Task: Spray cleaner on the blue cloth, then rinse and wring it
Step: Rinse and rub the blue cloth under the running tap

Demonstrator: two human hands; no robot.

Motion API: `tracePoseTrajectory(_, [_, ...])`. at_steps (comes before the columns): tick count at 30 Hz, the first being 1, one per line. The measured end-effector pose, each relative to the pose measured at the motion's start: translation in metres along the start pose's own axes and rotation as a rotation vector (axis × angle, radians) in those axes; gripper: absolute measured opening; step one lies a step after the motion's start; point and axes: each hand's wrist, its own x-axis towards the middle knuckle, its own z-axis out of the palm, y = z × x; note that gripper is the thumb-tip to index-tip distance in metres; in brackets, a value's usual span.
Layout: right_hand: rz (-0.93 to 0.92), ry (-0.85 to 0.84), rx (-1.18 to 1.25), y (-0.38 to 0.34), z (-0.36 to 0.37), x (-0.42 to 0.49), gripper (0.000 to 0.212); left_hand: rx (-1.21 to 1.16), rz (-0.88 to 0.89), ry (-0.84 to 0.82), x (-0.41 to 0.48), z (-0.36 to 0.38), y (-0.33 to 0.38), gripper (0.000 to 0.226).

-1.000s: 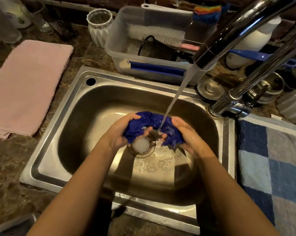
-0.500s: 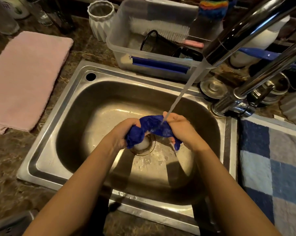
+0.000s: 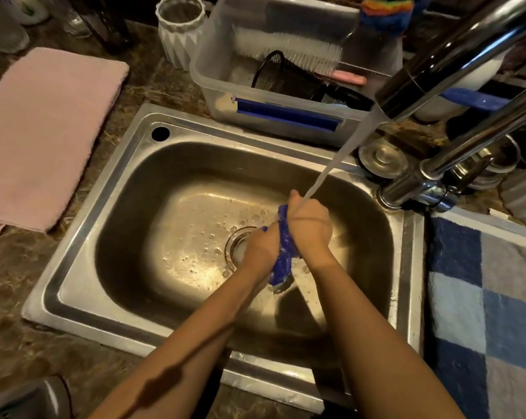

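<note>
Brushed steel sink [image 3: 83,264], glossy chrome tap [image 3: 455,52], wet blue cloth [image 3: 282,261], fluffy pink towel [image 3: 41,134], mottled stone bench [image 3: 5,313].

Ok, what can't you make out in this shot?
- Head view: most of the cloth, covered by the left hand and right hand.
- Drain: half hidden behind the left hand.
- Tap: top cut off by the frame's upper edge.
- No sprayer that I can pick out.

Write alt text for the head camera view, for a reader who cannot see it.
Two bare hands, left hand and right hand, squeeze a bunched blue cloth over the drain of a steel sink while water runs from the tap onto them. A pink towel lies on the counter to the left.
</note>
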Motion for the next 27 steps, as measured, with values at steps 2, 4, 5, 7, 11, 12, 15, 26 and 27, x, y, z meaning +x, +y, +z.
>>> tracePoseTrajectory(2, [0.076, -0.034, 0.041, 0.004, 0.007, 0.01, 0.048, -0.007, 0.007, -0.032, 0.001, -0.003, -0.003, 0.029])
tracePoseTrajectory(4, [0.045, -0.083, 0.112, 0.012, 0.012, 0.017, 0.046, -0.063, 0.004, -0.103, 0.003, -0.008, 0.0, 0.029])
tracePoseTrajectory(5, [-0.002, -0.126, 0.164, 0.018, 0.012, 0.019, 0.042, -0.102, -0.004, -0.155, 0.002, -0.01, 0.002, 0.03])
tracePoseTrajectory(7, [-0.159, -0.225, 0.266, 0.036, 0.008, 0.018, 0.03, -0.142, -0.041, -0.237, 0.004, -0.015, 0.009, 0.037])
tracePoseTrajectory(11, [-0.398, -0.323, 0.193, 0.05, -0.013, -0.007, 0.019, -0.152, -0.088, -0.192, 0.013, -0.022, 0.019, 0.059])
tracePoseTrajectory(12, [-0.462, -0.302, 0.147, 0.048, -0.016, -0.014, 0.017, -0.138, -0.092, -0.178, 0.017, -0.024, 0.02, 0.059])
tracePoseTrajectory(15, [-0.507, -0.213, -0.068, 0.028, -0.011, -0.041, 0.031, -0.116, -0.135, -0.156, 0.017, -0.019, 0.017, 0.046])
tracePoseTrajectory(26, [-0.04, -0.107, 0.291, 0.027, 0.018, 0.009, 0.042, -0.181, -0.088, -0.112, 0.005, -0.004, -0.005, 0.025])
tracePoseTrajectory(27, [-0.082, -0.146, 0.293, 0.033, 0.016, 0.008, 0.037, -0.19, -0.094, -0.117, 0.007, -0.007, -0.002, 0.026])
